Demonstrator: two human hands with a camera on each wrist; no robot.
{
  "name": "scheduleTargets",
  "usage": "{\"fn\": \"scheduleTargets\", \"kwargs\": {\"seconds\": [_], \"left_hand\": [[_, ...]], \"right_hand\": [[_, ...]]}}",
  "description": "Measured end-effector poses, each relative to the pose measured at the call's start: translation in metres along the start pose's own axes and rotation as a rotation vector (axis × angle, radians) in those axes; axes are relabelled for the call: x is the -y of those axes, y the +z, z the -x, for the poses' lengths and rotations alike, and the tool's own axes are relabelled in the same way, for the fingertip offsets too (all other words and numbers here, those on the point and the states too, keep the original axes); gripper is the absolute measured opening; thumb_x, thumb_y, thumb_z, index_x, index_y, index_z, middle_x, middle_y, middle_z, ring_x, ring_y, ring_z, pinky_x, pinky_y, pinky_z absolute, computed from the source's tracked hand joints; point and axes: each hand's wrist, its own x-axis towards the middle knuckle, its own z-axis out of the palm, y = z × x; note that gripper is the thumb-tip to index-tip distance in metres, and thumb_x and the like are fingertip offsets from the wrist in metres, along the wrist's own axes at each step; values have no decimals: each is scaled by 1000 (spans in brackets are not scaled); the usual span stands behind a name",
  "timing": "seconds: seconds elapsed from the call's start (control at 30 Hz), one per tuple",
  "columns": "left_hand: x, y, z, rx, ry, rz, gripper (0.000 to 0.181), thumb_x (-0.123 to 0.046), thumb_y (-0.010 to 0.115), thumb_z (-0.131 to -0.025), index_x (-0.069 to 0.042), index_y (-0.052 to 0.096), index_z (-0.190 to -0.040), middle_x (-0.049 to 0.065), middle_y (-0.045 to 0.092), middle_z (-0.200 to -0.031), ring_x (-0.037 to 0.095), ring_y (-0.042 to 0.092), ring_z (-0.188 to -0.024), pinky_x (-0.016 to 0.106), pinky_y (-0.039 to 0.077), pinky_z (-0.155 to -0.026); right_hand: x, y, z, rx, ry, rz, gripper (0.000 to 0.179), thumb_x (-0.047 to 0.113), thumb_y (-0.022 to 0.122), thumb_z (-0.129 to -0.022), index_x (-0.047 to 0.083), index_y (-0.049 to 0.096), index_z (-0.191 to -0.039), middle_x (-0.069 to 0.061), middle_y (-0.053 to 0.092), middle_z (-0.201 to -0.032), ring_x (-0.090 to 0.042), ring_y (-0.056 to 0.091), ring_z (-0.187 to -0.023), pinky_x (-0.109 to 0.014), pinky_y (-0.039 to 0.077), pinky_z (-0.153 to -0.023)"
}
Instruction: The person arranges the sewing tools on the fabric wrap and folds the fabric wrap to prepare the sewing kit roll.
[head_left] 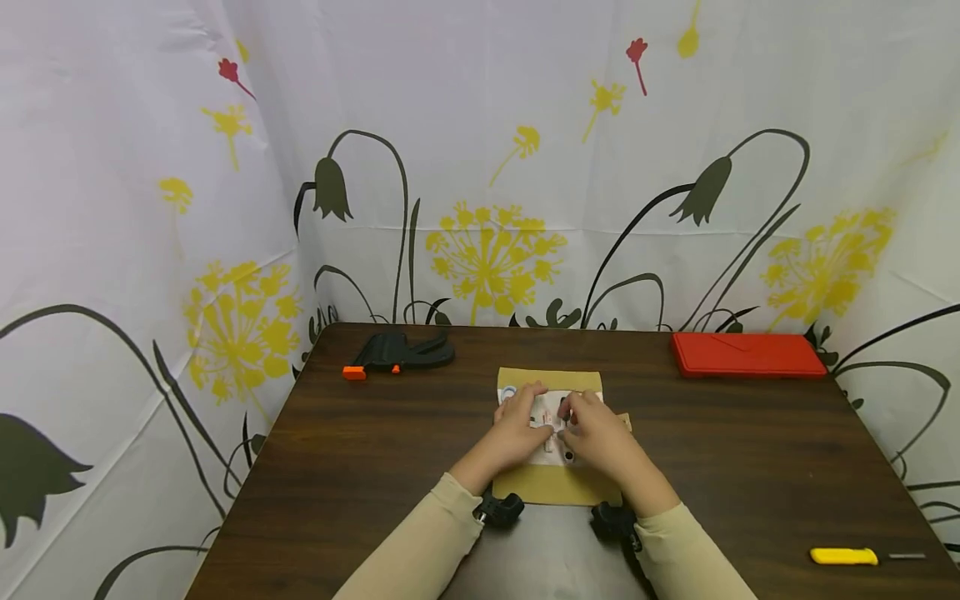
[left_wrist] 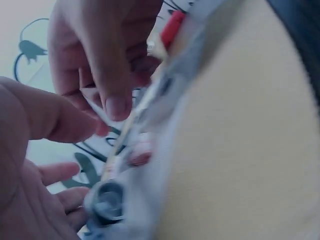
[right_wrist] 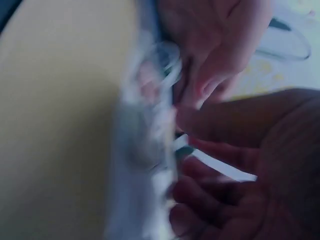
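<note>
A tan board or folder (head_left: 557,490) lies flat at the table's middle, with a white sheet (head_left: 537,455) across it carrying several small parts. Over the sheet's left side is my left hand (head_left: 516,432), thumb and fingers spread. My right hand (head_left: 600,435) bends its fingers over the right side; whether they pinch a small part is hidden. The fingertips of both hands nearly meet. In the left wrist view a round dark-rimmed piece (left_wrist: 108,201) sits by the left fingers, and a small red-and-white piece (left_wrist: 141,151) lies farther along. Both wrist views are blurred.
A black clamp with orange pads (head_left: 397,353) lies at the table's back left. A red case (head_left: 750,355) stands along the back right edge. A yellow-handled screwdriver (head_left: 844,557) is near the front right. Behind the table hangs a flowered curtain (head_left: 480,167).
</note>
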Motion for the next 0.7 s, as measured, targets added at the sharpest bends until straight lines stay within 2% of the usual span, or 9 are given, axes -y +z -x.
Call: {"fn": "scheduleTargets", "kwargs": {"seconds": [0.03,0.1,0.2,0.27,0.33,0.4,0.53,0.7], "left_hand": [[0,-4,0,1,6,52,62,-17,66,-102,-7,45,-159,19,38,-174,41,30,-165,66,17,-132],[0,-12,0,-6,19,95,60,-13,62,-102,-8,45,-160,19,39,-174,42,32,-164,66,24,-131],[6,-24,-2,1,48,53,61,-9,59,-102,-8,46,-161,18,35,-177,41,27,-167,66,20,-133],[11,-30,-2,14,43,-1,64,-7,58,-99,-9,46,-162,17,32,-179,40,23,-169,66,13,-135],[16,-35,-2,43,23,-44,66,-7,58,-99,-9,45,-163,16,31,-179,40,20,-169,67,11,-135],[19,-38,-1,76,-13,-72,66,-11,58,-100,-10,43,-165,15,31,-180,41,21,-169,68,14,-134],[17,-41,3,102,-69,-177,65,-29,60,-107,-12,42,-167,17,33,-178,44,26,-165,71,22,-129],[9,-44,8,87,-143,-330,67,-46,61,-109,-17,44,-167,16,42,-168,40,37,-152,67,30,-115]], "right_hand": [[6,-2,3,33,-45,14,18,4,81,-92,10,68,-103,-5,59,-91,-15,53,-77,-32,47,-70],[18,-6,9,122,-144,21,14,3,78,-94,12,69,-97,0,62,-88,-11,54,-76,-30,47,-70],[34,-7,17,293,-293,-5,10,4,76,-97,14,75,-98,5,69,-93,-3,58,-83,-28,52,-78],[41,-5,21,410,-341,-28,9,9,77,-99,15,78,-104,7,70,-99,1,58,-86,-27,54,-83],[46,-4,23,494,-343,-51,10,14,77,-100,16,80,-109,8,70,-103,3,58,-89,-25,53,-86],[46,-6,24,538,-317,-66,11,17,78,-100,16,81,-111,8,69,-103,3,57,-88,-25,53,-85],[36,-15,25,545,-224,-98,9,16,77,-101,15,82,-108,8,70,-102,0,59,-89,-28,53,-85],[18,-29,24,499,-99,-97,5,12,76,-100,15,80,-99,8,67,-96,-6,57,-85,-29,50,-79]]}}
